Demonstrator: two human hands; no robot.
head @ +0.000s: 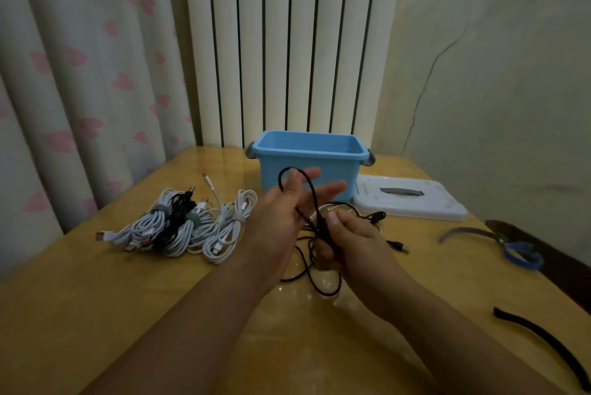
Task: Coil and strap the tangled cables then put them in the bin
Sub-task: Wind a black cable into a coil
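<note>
Head view: two hands meet above the tabletop's middle. Left hand (pixel 287 206), fingers straight, carries a loop of one black cable (pixel 311 203) over them; right hand (pixel 348 241) grips the same cable's strands, its slack trailing on the tabletop (pixel 96 314). Strapped cable coils (pixel 185 225) lie toward the left edge, one blue bin (pixel 307 167) at the far edge, one white lid (pixel 412 199) beside it, three straps (pixel 540 343) along the right edge.

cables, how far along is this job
Done: several coiled, strapped cables lie left of the blue bin. In hand: a black cable looped over the left hand, gripped by the right hand. Left: strapping it, then binning everything; nothing shows inside the bin.
</note>
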